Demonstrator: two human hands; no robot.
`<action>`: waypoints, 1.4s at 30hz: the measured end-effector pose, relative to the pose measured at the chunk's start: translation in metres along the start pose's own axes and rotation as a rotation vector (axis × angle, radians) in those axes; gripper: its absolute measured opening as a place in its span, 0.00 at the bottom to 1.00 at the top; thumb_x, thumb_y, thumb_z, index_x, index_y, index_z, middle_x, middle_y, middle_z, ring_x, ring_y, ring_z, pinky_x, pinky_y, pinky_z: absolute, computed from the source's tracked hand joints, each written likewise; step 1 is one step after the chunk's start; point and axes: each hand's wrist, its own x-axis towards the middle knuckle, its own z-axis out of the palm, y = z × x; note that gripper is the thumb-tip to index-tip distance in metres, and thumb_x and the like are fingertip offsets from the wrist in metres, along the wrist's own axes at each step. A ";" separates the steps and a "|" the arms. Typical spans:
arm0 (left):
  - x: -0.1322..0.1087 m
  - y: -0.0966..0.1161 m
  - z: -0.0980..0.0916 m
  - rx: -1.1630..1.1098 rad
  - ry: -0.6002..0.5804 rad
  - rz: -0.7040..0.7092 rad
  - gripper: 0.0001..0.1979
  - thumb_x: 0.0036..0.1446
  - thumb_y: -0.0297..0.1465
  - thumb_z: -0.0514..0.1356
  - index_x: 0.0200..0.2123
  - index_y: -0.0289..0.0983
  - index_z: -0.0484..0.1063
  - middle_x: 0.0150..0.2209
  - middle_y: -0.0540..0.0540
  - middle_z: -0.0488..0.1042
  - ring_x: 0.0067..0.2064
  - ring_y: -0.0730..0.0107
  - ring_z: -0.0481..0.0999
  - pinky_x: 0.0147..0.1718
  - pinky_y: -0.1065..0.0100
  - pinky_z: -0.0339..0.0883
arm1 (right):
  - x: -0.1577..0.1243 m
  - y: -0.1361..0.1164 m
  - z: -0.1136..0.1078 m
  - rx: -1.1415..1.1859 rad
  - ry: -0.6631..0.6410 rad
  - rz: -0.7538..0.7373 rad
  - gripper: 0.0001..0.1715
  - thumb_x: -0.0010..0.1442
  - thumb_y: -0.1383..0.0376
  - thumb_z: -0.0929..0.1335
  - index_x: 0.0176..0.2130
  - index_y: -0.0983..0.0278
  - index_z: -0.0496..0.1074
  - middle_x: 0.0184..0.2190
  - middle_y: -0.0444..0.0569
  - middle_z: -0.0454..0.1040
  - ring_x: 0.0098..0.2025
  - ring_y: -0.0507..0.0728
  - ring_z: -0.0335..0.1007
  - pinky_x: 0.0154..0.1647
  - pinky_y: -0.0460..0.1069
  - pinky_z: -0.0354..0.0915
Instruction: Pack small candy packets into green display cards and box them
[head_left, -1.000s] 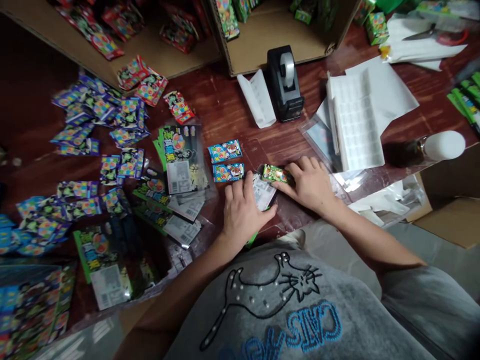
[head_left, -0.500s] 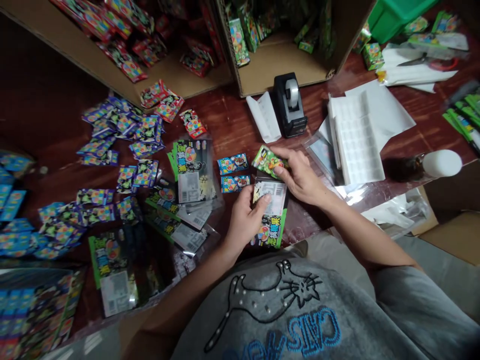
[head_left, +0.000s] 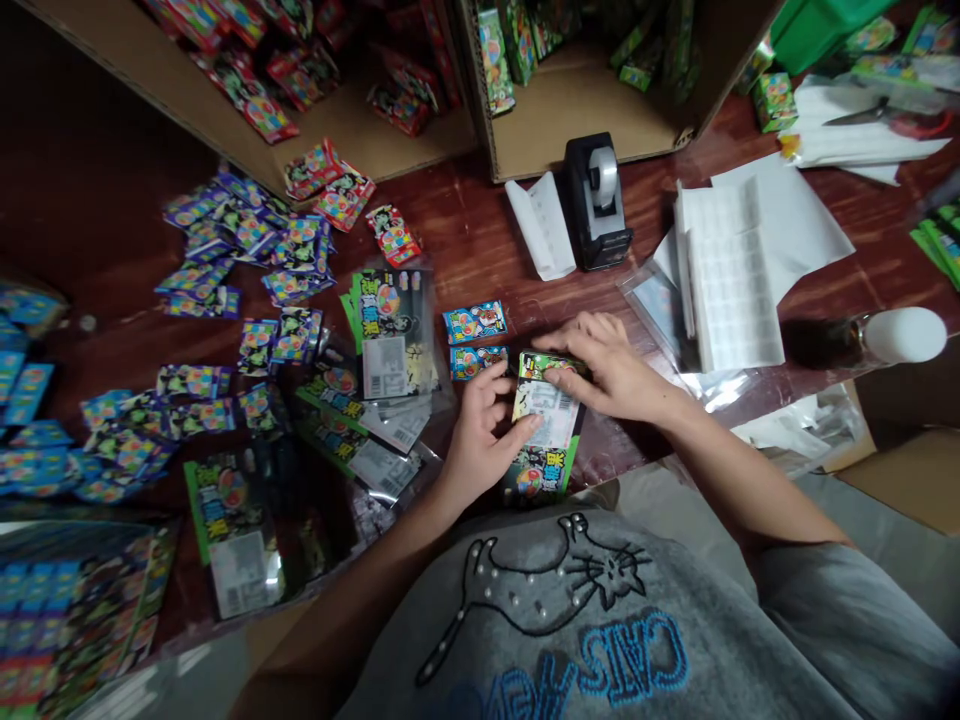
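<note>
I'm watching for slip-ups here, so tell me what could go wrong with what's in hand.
The green packet in the right hand sits at the labelled pack's upper edge and might catch or crease it. The left hand's fingers are close to the lower blue packet and could nudge it. The labelled pack's lower end lies near the table edge and might slip off.

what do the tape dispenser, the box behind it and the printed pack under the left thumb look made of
Tape dispenser: probably hard black plastic, from its smooth moulded shape. Box: matte brown corrugated cardboard, seemingly, by its ridged edge. Printed pack: card or plastic film; flat printing shows, but gloss is unclear.
</note>
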 end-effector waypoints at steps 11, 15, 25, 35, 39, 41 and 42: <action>0.002 -0.003 -0.022 0.013 -0.029 0.020 0.27 0.62 0.39 0.69 0.60 0.44 0.64 0.53 0.43 0.77 0.50 0.63 0.83 0.49 0.60 0.80 | -0.056 -0.014 0.063 0.484 0.439 0.283 0.33 0.69 0.49 0.72 0.66 0.52 0.62 0.60 0.56 0.73 0.56 0.63 0.76 0.59 0.62 0.76; 0.010 0.000 -0.031 0.057 -0.008 0.020 0.16 0.66 0.41 0.65 0.53 0.43 0.71 0.51 0.43 0.81 0.51 0.61 0.82 0.51 0.58 0.78 | -0.058 -0.021 0.076 0.654 0.415 0.366 0.19 0.69 0.51 0.72 0.55 0.57 0.74 0.45 0.50 0.81 0.44 0.58 0.80 0.49 0.57 0.79; 0.018 0.026 -0.033 -0.015 0.051 0.003 0.12 0.64 0.40 0.67 0.45 0.40 0.75 0.47 0.42 0.86 0.50 0.63 0.84 0.53 0.60 0.75 | -0.041 -0.026 0.055 0.636 0.361 0.245 0.13 0.69 0.58 0.73 0.53 0.54 0.80 0.48 0.47 0.84 0.50 0.56 0.81 0.58 0.56 0.75; 0.035 0.044 -0.033 0.080 -0.003 -0.070 0.08 0.57 0.36 0.70 0.34 0.38 0.80 0.34 0.47 0.86 0.35 0.69 0.83 0.38 0.67 0.75 | -0.021 -0.033 0.032 0.829 0.225 0.568 0.22 0.59 0.47 0.79 0.37 0.63 0.81 0.35 0.47 0.83 0.34 0.52 0.75 0.39 0.49 0.70; 0.036 0.039 -0.038 0.073 -0.125 -0.056 0.09 0.57 0.38 0.72 0.37 0.39 0.82 0.41 0.45 0.87 0.42 0.66 0.86 0.45 0.64 0.79 | -0.028 -0.028 0.024 0.752 0.165 0.524 0.22 0.63 0.45 0.76 0.37 0.62 0.83 0.36 0.47 0.84 0.37 0.54 0.77 0.43 0.51 0.72; 0.035 0.033 -0.042 0.064 -0.164 -0.024 0.09 0.56 0.37 0.73 0.38 0.40 0.82 0.44 0.45 0.87 0.45 0.65 0.86 0.48 0.62 0.79 | -0.032 -0.023 0.022 0.699 0.123 0.448 0.24 0.67 0.44 0.72 0.38 0.60 0.84 0.42 0.50 0.85 0.44 0.57 0.80 0.50 0.54 0.73; 0.035 0.030 -0.044 0.068 -0.173 -0.007 0.08 0.57 0.36 0.73 0.37 0.40 0.81 0.44 0.45 0.87 0.45 0.65 0.86 0.49 0.62 0.79 | -0.033 -0.020 0.020 0.673 0.096 0.393 0.25 0.68 0.43 0.71 0.38 0.59 0.84 0.46 0.51 0.84 0.49 0.58 0.80 0.54 0.56 0.73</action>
